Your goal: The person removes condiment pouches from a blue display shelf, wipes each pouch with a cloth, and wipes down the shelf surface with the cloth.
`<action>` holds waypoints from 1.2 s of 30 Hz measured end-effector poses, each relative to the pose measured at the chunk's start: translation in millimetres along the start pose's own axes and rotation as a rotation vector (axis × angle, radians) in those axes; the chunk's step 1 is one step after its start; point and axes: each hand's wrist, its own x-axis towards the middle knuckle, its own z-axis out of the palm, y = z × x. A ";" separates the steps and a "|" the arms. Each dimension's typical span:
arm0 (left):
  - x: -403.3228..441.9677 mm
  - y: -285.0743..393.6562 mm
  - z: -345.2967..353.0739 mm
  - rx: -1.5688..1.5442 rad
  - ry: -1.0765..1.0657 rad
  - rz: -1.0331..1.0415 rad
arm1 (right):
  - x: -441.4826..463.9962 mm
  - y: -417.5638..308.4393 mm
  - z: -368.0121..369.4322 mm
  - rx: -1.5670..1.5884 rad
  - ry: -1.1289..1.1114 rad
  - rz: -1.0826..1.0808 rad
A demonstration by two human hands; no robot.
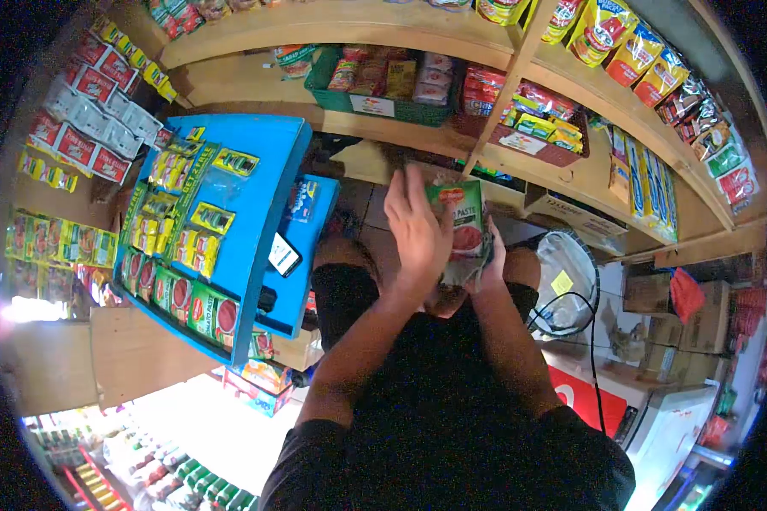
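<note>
A green and red tomato paste pouch (466, 223) is upright in front of my torso, its printed front facing up at me. My right hand (493, 260) grips its right edge, with clear plastic wrap around the lower part. My left hand (419, 223) is raised at the pouch's left side, fingers stretched and slightly blurred; whether the palm touches the pouch I cannot tell. To the left, similar tomato paste pouches (175, 294) stand in a row along the lower edge of a blue display board (268, 162), below several yellow sachets (213, 217).
A phone (284, 255) with a lit screen lies on the blue lower ledge. Wooden shelves (349, 32) curve overhead, holding a green basket (379, 104) and a dark red basket (528, 143) of packets. At right stands a round bin with a clear liner (564, 285).
</note>
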 end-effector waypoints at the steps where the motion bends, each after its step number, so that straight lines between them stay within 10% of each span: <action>1: -1.9 4.0 2.4 -0.010 -0.047 0.107 | 0.0 -4.9 6.8 -0.040 -0.011 -0.014; 3: -18.8 -5.6 36.4 -0.102 -0.129 0.160 | -8.5 -6.4 35.6 -0.165 -0.011 -0.135; 8: 21.7 3.7 4.0 -1.274 -0.363 -0.968 | -4.9 13.4 9.6 -0.913 -0.063 -0.234; 10: 11.3 -12.5 21.3 -1.429 -0.329 -0.731 | -9.7 7.1 36.0 -1.240 -0.240 -0.529; 20: -1.2 -6.5 4.7 -1.615 -0.298 -0.851 | -12.0 5.6 31.1 -1.920 -0.094 -0.636; 21: -6.5 -13.7 10.8 -1.727 -0.368 -0.875 | 5.4 0.3 14.7 -1.820 -0.054 -0.818; 28: -30.6 -33.4 -17.6 -2.094 -0.493 -0.968 | 28.8 -46.8 -72.7 -0.233 0.144 -0.137; 29: -35.6 -46.0 -27.0 -2.273 -0.591 -0.849 | 42.9 -55.7 -94.2 0.259 -0.509 0.169; 32: -59.2 -82.0 -66.4 -2.301 -0.624 -0.620 | 37.5 -63.2 -106.4 -0.205 0.125 -0.239; 36: -127.9 -129.9 -150.1 -2.046 -0.387 -0.614 | 50.8 -64.0 -79.7 -0.055 -0.088 -0.028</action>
